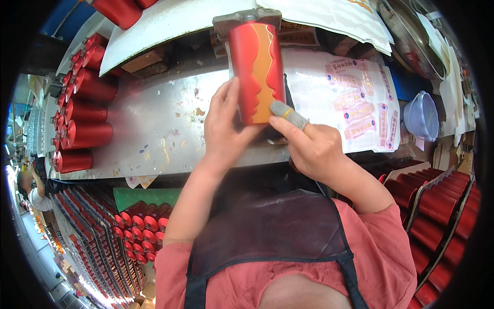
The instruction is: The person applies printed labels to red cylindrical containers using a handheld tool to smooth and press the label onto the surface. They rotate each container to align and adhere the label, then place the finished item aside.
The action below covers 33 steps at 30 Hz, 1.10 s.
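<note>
A red bottle (245, 58) with a wavy-edged orange panel (263, 65) down its front lies before me, its neck end away from me. That neck end meets a grey cloth-covered support (227, 21). My left hand (227, 123) grips the lower left of the bottle, fingers along its side and thumb under the base. At the lower right edge, a grey cloth finger cover (287, 112) with a yellow band touches the orange panel. It appears worn on a finger of my right hand (314, 141), whose other fingers are bent. Whether that hand also pinches the bottle is unclear.
Several red bottles (90, 85) lie stacked on the left of the metal worktop (162, 116). Printed transfer sheets (353, 100) lie at right, with a lilac bucket (422, 116) beyond. More red bottles (436, 201) fill racks at my right. A person (36, 191) is far left.
</note>
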Available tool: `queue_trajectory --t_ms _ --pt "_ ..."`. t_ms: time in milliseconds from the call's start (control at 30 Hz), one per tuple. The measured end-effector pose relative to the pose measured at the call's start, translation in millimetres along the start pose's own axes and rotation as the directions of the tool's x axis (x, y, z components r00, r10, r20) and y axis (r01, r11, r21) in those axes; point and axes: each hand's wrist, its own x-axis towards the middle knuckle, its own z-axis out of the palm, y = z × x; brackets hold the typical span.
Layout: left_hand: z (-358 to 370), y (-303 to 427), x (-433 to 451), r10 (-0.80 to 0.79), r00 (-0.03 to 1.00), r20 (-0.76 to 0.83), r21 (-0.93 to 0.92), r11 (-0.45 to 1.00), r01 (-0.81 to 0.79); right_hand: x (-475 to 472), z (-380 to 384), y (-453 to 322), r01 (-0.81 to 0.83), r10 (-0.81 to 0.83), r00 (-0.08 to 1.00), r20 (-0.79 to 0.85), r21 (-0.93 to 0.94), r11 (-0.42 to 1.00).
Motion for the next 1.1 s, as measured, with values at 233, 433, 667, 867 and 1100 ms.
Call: queue_trajectory --t_ms 233,433,667,867,1100 --pt "-1.8 3.4 3.6 0.029 0.999 -0.021 0.015 0.999 -0.029 8.4 3.7 0.1 -0.026 0.026 1.0 0.015 0.002 1.0" --pt "-4.5 7.2 7.0 0.011 1.0 -0.015 0.008 1.0 -0.011 20.4 0.8 2.3 0.123 -0.116 0.99 0.083 -0.084 0.989" --pt "-4.3 7.7 4.1 0.014 1.0 -0.006 0.021 1.0 -0.014 24.4 -0.9 -7.8 0.119 -0.117 0.992 0.037 -0.084 0.989" --pt "-3.2 8.6 2.0 0.014 1.0 -0.003 0.009 1.0 -0.014 27.2 0.0 -1.3 -0.037 0.036 0.998 0.049 0.024 0.999" --pt "-10.6 11.3 -0.4 -0.031 0.997 0.065 -0.066 0.997 0.036 21.7 -3.0 -7.2 0.047 -0.05 0.998 0.045 0.072 0.996"
